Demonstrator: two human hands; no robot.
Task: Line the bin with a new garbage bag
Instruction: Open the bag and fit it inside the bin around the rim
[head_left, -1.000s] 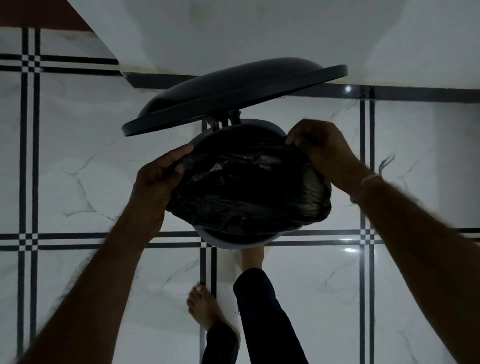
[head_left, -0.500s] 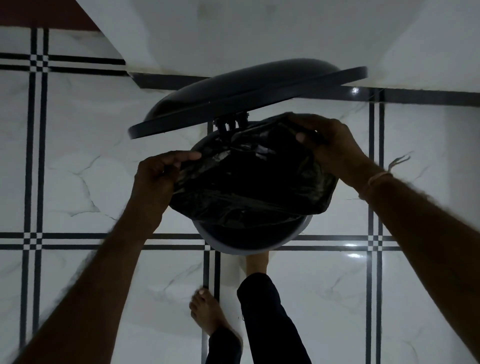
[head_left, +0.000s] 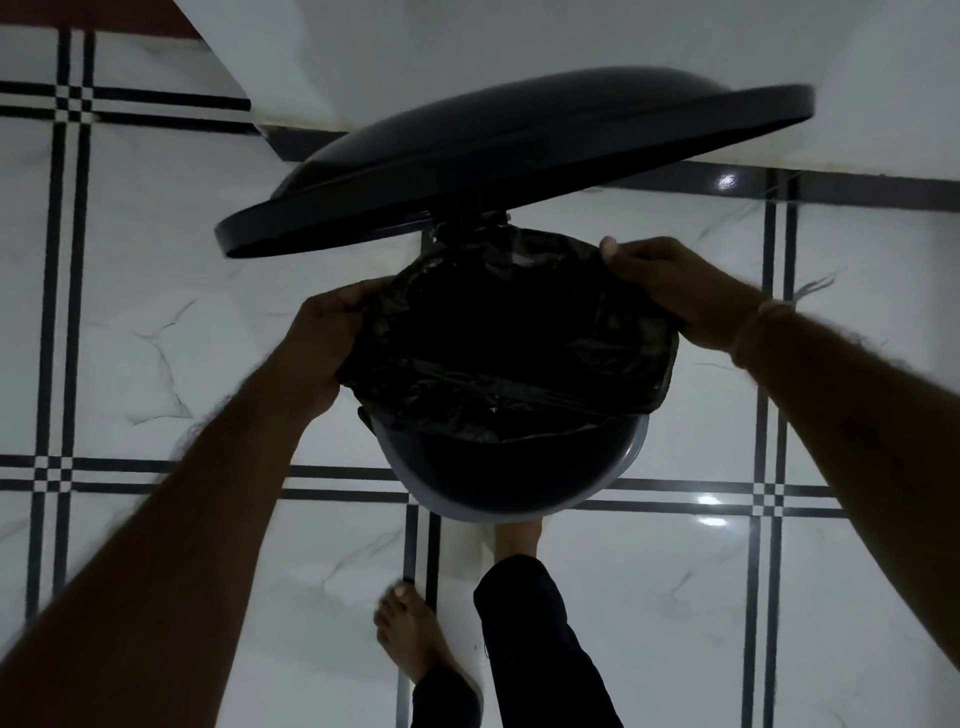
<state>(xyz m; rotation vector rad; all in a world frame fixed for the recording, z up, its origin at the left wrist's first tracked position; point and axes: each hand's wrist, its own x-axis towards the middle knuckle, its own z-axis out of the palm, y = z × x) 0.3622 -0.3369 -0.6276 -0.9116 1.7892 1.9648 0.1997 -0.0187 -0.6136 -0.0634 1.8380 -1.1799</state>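
Since the earlier frames your hands have spread the garbage bag (head_left: 498, 353) wider: it went from a bunched lump to an open mouth, and your right hand (head_left: 670, 288) has carried its edge back toward the hinge.

Left hand (head_left: 324, 343) has its grip pinched shut on the bag edge at 9 o'clock of the bin (head_left: 509, 478); right-hand grip is closed on the edge at about 1 o'clock. Bag sits over the bin opening, pulled over the far and side rim. Near rim, 5 to 7 o'clock, is bare (pale lip showing), and the bag's near edge runs as a straight taut line from 9 to 3 o'clock, across the mouth and inside it.

That line is what the next move turns on, I'd judge: it lies toward you from both grips, and the left hand is nearer to it.

Lid (head_left: 514, 156) stands open at 12 o'clock, likely because one foot (head_left: 517, 538) is on a pedal (pedal itself hidden under the bin). Dim light: can't tell how deep the bag hangs or whether it is tucked behind the hinge. Other foot (head_left: 415, 634) rests on the tiled floor (head_left: 156, 312).
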